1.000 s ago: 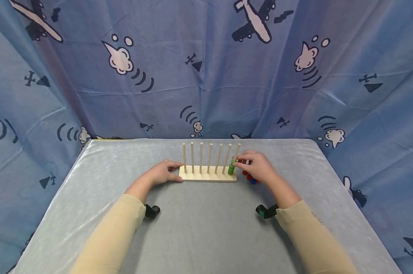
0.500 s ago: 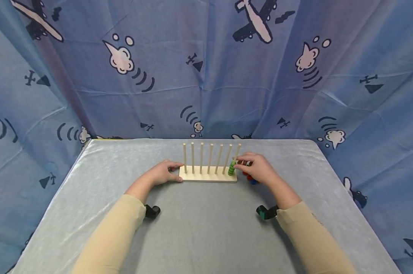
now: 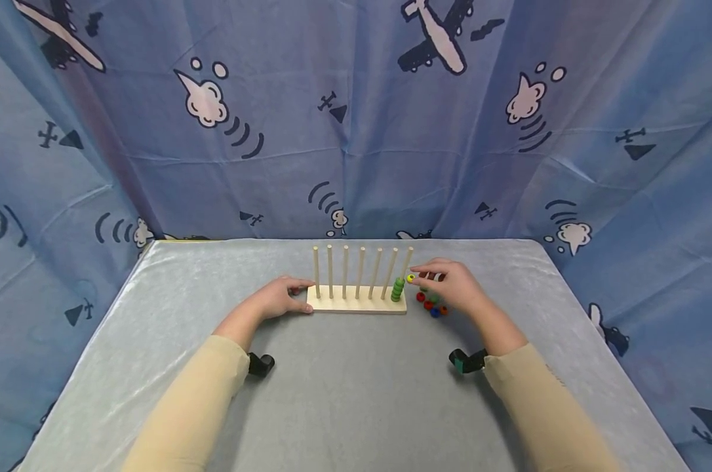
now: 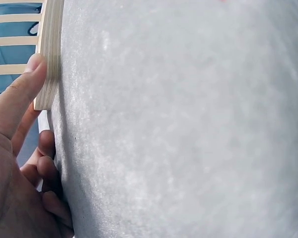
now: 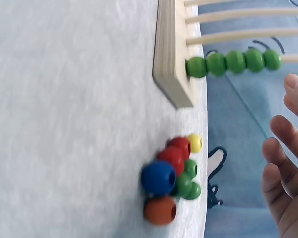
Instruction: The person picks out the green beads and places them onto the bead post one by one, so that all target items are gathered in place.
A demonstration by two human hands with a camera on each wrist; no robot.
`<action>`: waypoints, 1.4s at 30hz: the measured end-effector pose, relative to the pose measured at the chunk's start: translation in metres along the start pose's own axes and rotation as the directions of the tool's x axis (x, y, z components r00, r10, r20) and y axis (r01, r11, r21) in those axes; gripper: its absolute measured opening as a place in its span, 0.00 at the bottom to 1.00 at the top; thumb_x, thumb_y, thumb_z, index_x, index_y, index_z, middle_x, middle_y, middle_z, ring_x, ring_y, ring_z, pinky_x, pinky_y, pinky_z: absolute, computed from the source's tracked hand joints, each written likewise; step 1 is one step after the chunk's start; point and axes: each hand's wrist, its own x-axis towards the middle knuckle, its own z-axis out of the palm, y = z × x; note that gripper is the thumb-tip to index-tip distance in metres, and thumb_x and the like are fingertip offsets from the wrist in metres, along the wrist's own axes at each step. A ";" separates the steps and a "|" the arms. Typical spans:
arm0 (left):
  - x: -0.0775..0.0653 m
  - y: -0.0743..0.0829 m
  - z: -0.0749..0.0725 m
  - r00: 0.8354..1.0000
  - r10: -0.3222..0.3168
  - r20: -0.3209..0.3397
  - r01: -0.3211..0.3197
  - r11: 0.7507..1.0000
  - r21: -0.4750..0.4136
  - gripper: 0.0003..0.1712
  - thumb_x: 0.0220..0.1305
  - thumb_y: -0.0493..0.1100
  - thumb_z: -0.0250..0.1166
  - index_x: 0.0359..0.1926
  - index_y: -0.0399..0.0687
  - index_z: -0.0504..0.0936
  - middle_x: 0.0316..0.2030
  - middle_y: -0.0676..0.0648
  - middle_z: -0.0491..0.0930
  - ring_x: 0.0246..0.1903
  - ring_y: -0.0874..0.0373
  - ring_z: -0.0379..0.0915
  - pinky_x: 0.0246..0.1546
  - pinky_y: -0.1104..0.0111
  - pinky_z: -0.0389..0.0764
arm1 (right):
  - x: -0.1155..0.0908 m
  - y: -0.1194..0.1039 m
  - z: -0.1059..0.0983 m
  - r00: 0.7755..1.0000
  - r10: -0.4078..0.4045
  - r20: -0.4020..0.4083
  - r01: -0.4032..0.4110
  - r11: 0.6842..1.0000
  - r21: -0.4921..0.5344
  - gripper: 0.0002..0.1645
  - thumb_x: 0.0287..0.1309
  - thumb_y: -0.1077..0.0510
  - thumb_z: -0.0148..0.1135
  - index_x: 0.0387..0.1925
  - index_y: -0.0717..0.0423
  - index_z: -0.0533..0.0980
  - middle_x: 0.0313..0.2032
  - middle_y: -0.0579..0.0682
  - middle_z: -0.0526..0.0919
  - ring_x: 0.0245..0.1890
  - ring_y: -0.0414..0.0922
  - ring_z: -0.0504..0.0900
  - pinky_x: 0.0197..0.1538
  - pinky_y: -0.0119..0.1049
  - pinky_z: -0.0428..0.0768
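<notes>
A wooden peg rack with a row of upright rods stands on the table. My left hand grips its left end, the thumb on the base and other fingers behind it. Several green beads are threaded on the rightmost rod. My right hand is just right of that rod, raised above the table. Nothing shows between its spread fingers in the right wrist view. Loose beads lie below it: a yellow bead, red beads, green beads, a blue bead and an orange bead.
A grey cloth-covered table spreads around the rack. Behind it hangs a blue curtain with plane prints. A dark device is at the right wrist and another dark device at the left.
My right hand has let go of the top green bead and drawn slightly right, away from the rod. The yellow bead now shows by its fingertips. My left hand stays on the rack.
</notes>
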 end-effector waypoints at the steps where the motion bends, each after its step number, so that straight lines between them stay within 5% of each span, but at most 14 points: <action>1: 0.000 0.000 0.000 1.000 0.001 -0.002 -0.001 1.000 0.000 0.39 0.54 0.54 0.77 0.67 0.54 0.76 0.44 0.45 0.71 0.45 0.52 0.66 0.49 0.57 0.68 | 0.000 0.002 -0.001 1.000 0.004 0.000 -0.004 1.000 -0.001 0.18 0.61 0.52 0.69 0.52 0.51 0.85 0.40 0.45 0.83 0.39 0.43 0.77 0.42 0.43 0.76; 15: 0.002 -0.004 -0.001 1.000 -0.001 0.013 0.001 1.000 -0.016 0.39 0.54 0.54 0.76 0.67 0.54 0.76 0.45 0.45 0.71 0.45 0.51 0.66 0.49 0.57 0.68 | -0.004 0.040 -0.014 0.998 0.048 -0.042 -0.050 0.998 -0.047 0.19 0.61 0.54 0.69 0.51 0.57 0.84 0.39 0.50 0.84 0.38 0.47 0.78 0.38 0.40 0.75; 29: 0.000 -0.003 -0.002 1.000 -0.018 0.022 0.018 1.000 -0.002 0.39 0.56 0.55 0.75 0.68 0.57 0.75 0.46 0.45 0.71 0.46 0.52 0.66 0.49 0.56 0.68 | 0.005 0.060 -0.005 0.992 0.099 0.081 -0.086 0.985 -0.152 0.19 0.61 0.57 0.68 0.53 0.56 0.83 0.40 0.51 0.82 0.38 0.48 0.78 0.37 0.40 0.75; 42: 0.001 -0.004 -0.002 1.000 0.002 0.014 -0.002 1.000 -0.012 0.40 0.54 0.55 0.76 0.67 0.54 0.75 0.47 0.44 0.73 0.47 0.51 0.67 0.51 0.56 0.69 | 0.010 0.071 0.003 0.985 0.125 0.116 -0.105 0.981 -0.161 0.18 0.62 0.56 0.68 0.53 0.55 0.83 0.41 0.51 0.82 0.38 0.46 0.77 0.38 0.41 0.75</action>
